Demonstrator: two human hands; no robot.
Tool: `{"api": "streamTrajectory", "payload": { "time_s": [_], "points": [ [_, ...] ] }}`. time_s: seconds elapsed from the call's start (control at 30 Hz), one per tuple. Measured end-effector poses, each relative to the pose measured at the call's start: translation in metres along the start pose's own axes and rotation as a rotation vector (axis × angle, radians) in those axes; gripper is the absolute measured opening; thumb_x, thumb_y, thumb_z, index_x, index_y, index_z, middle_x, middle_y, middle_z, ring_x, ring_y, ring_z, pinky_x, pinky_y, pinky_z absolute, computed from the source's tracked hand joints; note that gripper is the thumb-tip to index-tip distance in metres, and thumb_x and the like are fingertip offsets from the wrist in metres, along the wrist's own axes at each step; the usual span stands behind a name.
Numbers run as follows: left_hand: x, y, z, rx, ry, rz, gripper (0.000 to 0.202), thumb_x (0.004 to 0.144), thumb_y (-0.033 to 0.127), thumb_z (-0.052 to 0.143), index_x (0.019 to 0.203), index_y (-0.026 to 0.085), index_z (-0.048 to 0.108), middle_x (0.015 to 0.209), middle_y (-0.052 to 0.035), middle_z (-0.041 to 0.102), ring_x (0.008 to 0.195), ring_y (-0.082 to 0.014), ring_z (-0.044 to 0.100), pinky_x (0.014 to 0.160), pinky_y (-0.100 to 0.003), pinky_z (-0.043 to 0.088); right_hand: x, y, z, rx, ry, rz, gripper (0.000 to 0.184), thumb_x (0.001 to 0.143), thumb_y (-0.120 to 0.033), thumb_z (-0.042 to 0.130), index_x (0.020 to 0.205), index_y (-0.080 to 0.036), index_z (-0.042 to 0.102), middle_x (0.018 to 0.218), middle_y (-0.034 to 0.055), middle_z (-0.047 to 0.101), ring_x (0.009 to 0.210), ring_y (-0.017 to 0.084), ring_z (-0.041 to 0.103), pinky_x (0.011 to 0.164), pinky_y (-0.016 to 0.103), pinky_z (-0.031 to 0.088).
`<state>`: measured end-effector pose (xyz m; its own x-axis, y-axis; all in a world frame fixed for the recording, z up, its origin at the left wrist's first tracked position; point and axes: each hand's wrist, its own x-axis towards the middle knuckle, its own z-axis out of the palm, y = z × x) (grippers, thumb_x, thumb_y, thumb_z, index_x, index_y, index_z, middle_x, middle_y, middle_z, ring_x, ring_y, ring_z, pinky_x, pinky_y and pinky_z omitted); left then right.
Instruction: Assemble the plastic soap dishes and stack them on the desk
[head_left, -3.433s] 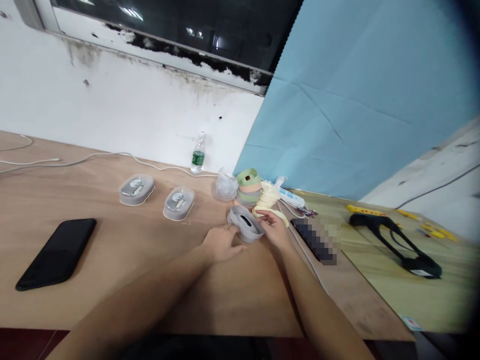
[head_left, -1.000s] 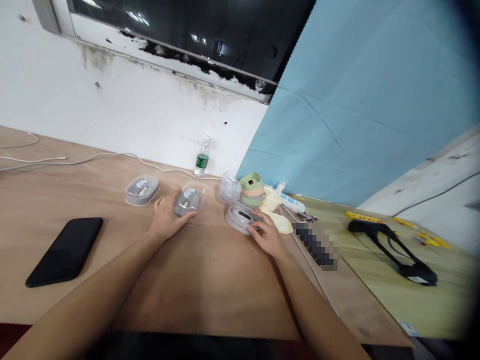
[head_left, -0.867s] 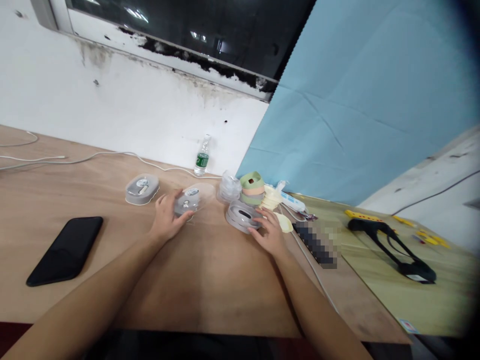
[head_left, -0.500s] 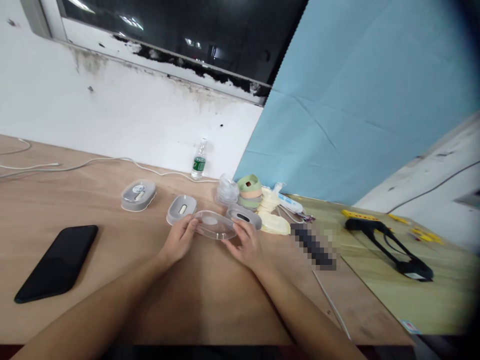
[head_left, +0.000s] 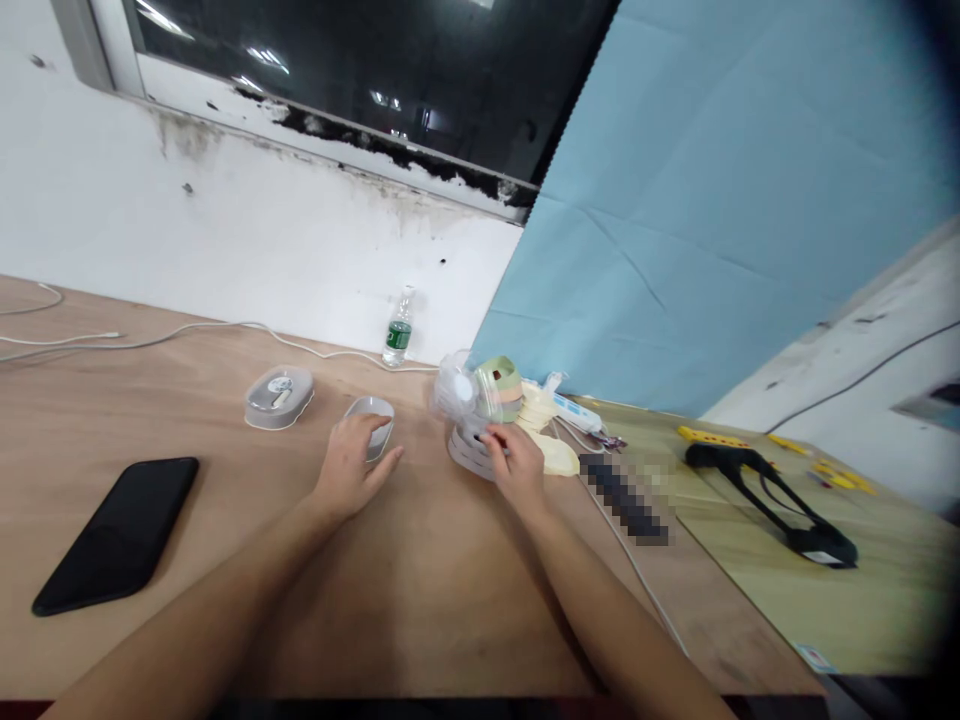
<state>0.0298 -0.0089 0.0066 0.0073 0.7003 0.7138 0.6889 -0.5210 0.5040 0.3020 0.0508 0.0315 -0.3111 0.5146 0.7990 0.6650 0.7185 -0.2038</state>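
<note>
My left hand lies on the near edge of an uncovered grey oval dish, fingers curled over it and thumb alongside. My right hand is closed at the lower edge of a clear plastic lid with a round white sticker. The lid stands tilted up on edge above a stack of grey dishes. The lid is blurred, and I cannot see exactly how the fingers grip it. A second grey dish with its clear lid on sits to the left.
A black phone lies at the front left of the wooden table. Behind the hands are green and orange dishes, cream ones, a water bottle and a white cable. A black strap device lies to the right.
My left hand took the clear lid off the nearer grey dish, and both hands carried it to the right. Now only the right hand has it, tilted up, and the left hand is back on the dish.
</note>
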Motion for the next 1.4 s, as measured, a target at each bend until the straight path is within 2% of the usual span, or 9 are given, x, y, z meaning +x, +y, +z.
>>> {"api": "streamTrajectory", "payload": {
  "time_s": [0.13,0.3,0.6,0.77,0.83,0.97,1.1,1.23,1.4],
  "points": [
    [0.007,-0.019,-0.003,0.232,0.071,-0.091,0.038,0.084,0.04,0.056,0.116,0.02,0.055,0.124,-0.0116,0.055,0.117,-0.0296,0.047,0.1,-0.045,0.032,0.045,0.014,0.009,0.008,-0.025,0.238,0.029,0.093,-0.038,0.044,0.098,-0.02,0.066,0.083,0.0051,0.07,0.078,0.02,0.064,0.072,0.03,0.046],
    [0.009,-0.036,-0.005,0.364,0.036,-0.236,0.043,0.084,0.047,0.054,0.119,0.023,0.056,0.129,-0.0118,0.052,0.122,-0.0312,0.043,0.101,-0.046,0.031,0.081,0.035,0.025,0.03,-0.119,0.333,0.032,0.09,-0.041,0.045,0.089,-0.019,0.069,0.064,0.0014,0.066,0.063,0.017,0.061,0.062,0.027,0.042],
    [0.006,-0.05,0.005,0.344,-0.259,-0.435,0.079,0.074,0.062,0.056,0.139,0.021,0.036,0.144,-0.0172,0.035,0.13,-0.0346,0.037,0.101,-0.049,0.033,0.082,0.049,0.033,-0.003,-0.158,0.41,0.042,0.086,-0.052,0.045,0.094,-0.02,0.071,0.059,0.0015,0.064,0.057,0.017,0.058,0.056,0.026,0.04],
    [0.005,-0.051,0.005,0.294,-0.327,-0.433,0.097,0.067,0.061,0.064,0.144,0.02,0.022,0.151,-0.0189,0.021,0.137,-0.0327,0.029,0.102,-0.044,0.034,0.088,0.052,0.034,-0.018,-0.156,0.443,0.041,0.084,-0.052,0.047,0.091,-0.02,0.071,0.056,0.0004,0.062,0.055,0.017,0.056,0.056,0.027,0.041],
    [0.005,-0.052,0.006,0.306,-0.344,-0.436,0.099,0.065,0.059,0.067,0.144,0.02,0.023,0.152,-0.0189,0.022,0.136,-0.0336,0.031,0.103,-0.045,0.033,0.089,0.047,0.033,-0.012,-0.126,0.442,0.04,0.084,-0.052,0.048,0.092,-0.019,0.071,0.056,0.0002,0.062,0.055,0.017,0.056,0.057,0.027,0.042],
    [0.006,-0.053,0.005,0.262,-0.344,-0.383,0.079,0.066,0.051,0.07,0.134,0.022,0.042,0.145,-0.0151,0.038,0.126,-0.0336,0.045,0.101,-0.047,0.036,0.069,0.021,0.026,0.098,-0.054,0.407,0.041,0.085,-0.051,0.049,0.096,-0.017,0.07,0.055,-0.0003,0.061,0.054,0.016,0.057,0.057,0.026,0.044],
    [0.007,-0.046,0.001,0.113,-0.262,-0.32,0.052,0.065,0.053,0.071,0.108,0.023,0.063,0.138,-0.0117,0.048,0.115,-0.0328,0.055,0.097,-0.045,0.042,0.017,-0.01,0.016,0.19,-0.064,0.346,0.032,0.087,-0.044,0.053,0.087,-0.019,0.071,0.067,0.0019,0.067,0.059,0.017,0.061,0.059,0.028,0.047],
    [0.005,-0.025,-0.001,-0.049,-0.192,-0.311,0.042,0.067,0.055,0.07,0.093,0.022,0.067,0.132,-0.0106,0.054,0.115,-0.0317,0.056,0.096,-0.043,0.044,-0.032,-0.026,0.01,0.19,-0.146,0.286,0.023,0.086,-0.038,0.056,0.082,-0.021,0.071,0.068,0.0019,0.07,0.059,0.017,0.062,0.06,0.029,0.048],
    [-0.003,0.008,0.003,-0.258,-0.151,-0.247,0.038,0.068,0.046,0.073,0.093,0.02,0.064,0.132,-0.0109,0.053,0.121,-0.0279,0.051,0.103,-0.041,0.039,-0.047,-0.045,0.017,0.311,-0.334,0.264,0.023,0.087,-0.039,0.056,0.092,-0.021,0.07,0.078,0.003,0.072,0.064,0.016,0.063,0.061,0.027,0.048]
  ]
}}
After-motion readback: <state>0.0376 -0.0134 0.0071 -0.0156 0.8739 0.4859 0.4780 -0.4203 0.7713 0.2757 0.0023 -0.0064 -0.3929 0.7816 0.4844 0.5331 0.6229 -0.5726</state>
